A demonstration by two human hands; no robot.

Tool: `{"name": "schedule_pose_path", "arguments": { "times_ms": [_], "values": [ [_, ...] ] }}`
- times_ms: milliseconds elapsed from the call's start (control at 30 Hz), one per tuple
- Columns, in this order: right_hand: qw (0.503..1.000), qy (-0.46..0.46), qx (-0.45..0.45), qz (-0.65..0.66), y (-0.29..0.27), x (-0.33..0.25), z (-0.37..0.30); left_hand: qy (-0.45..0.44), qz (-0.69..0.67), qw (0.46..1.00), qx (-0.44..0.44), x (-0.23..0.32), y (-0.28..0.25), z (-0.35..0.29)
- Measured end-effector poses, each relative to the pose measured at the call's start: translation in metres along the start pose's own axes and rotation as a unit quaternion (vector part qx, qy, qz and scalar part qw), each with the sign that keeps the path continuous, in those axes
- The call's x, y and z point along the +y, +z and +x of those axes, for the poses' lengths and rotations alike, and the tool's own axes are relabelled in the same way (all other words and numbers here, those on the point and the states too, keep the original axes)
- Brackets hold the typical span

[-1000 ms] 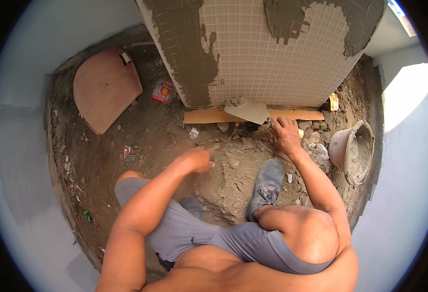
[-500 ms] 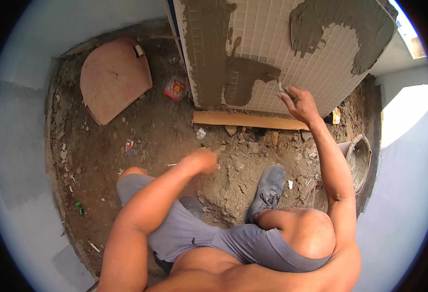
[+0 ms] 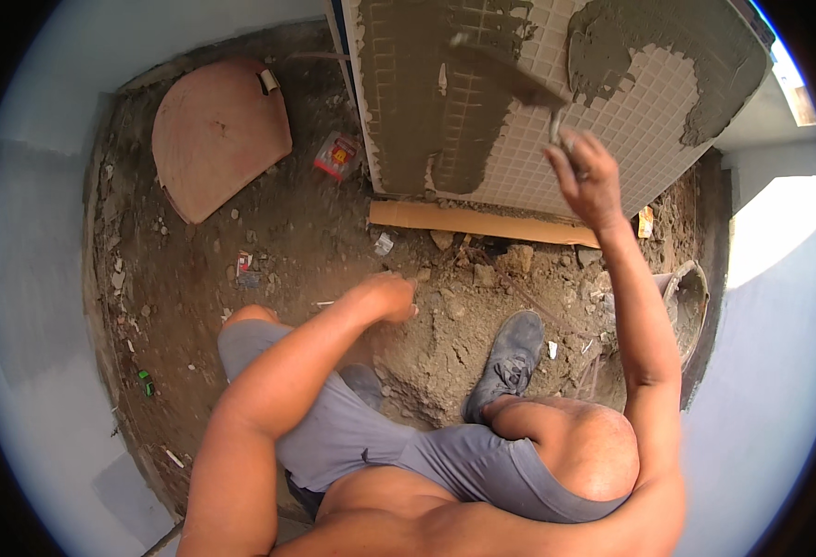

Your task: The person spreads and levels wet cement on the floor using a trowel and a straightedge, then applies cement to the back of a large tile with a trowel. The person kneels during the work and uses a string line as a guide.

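My right hand [image 3: 589, 176] is raised against a white small-tiled wall [image 3: 612, 121] and grips the handle of a trowel [image 3: 510, 79]. The trowel's blade lies flat on the wall, over a broad smear of grey mortar [image 3: 417, 102]. Another mortar patch covers the wall's upper right. My left hand [image 3: 387, 297] hangs low over the dirt floor, fingers curled, holding nothing that I can see. I am squatting, with a grey shoe [image 3: 505, 357] planted on a mound of soil.
A wooden plank [image 3: 468, 223] lies at the wall's foot. A bucket [image 3: 686, 302] with mortar sits at the right, partly behind my arm. A rounded reddish board [image 3: 217, 135] leans at the back left. Rubble, a red packet [image 3: 336, 155] and scraps litter the dirt.
My right hand rose from the rubble by the plank up the wall, dragging the trowel upward and spreading a wider band of mortar. My left hand barely moved.
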State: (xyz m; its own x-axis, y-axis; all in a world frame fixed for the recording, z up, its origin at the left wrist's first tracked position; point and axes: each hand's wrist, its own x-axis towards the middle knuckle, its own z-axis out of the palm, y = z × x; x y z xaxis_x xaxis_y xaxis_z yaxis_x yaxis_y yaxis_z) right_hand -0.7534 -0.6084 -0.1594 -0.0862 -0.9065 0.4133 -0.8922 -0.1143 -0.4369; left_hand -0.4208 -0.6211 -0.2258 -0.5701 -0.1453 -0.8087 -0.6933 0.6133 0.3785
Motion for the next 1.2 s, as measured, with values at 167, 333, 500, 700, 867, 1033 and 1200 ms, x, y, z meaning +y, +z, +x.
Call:
{"name": "schedule_pose_path", "arguments": {
  "times_ms": [167,333,500,700,867,1033,1200],
  "values": [
    [0.985,-0.01,-0.152,-0.087,0.064,-0.011,-0.092,-0.026,-0.005,0.999,-0.021,0.004,-0.004,-0.001],
    [0.972,-0.02,-0.2,-0.123,0.105,0.002,-0.109,-0.031,0.006,0.999,-0.025,0.007,-0.007,0.003],
    [0.998,0.018,-0.041,-0.034,0.083,0.0,-0.066,-0.002,0.023,0.999,-0.032,0.002,0.0,0.013],
    [0.998,-0.01,0.043,-0.042,0.029,0.019,-0.054,-0.015,0.012,0.998,-0.054,0.008,-0.003,0.012],
    [0.973,-0.025,-0.174,-0.151,0.025,0.054,-0.126,-0.01,0.02,0.999,-0.028,0.006,0.001,0.014],
    [0.967,-0.025,-0.197,-0.162,0.035,0.068,-0.104,-0.022,0.021,0.998,-0.049,0.015,-0.003,0.022],
    [0.999,-0.014,-0.008,-0.049,-0.006,0.014,0.022,-0.024,0.007,1.0,-0.006,0.02,-0.006,0.022]
  ]
}}
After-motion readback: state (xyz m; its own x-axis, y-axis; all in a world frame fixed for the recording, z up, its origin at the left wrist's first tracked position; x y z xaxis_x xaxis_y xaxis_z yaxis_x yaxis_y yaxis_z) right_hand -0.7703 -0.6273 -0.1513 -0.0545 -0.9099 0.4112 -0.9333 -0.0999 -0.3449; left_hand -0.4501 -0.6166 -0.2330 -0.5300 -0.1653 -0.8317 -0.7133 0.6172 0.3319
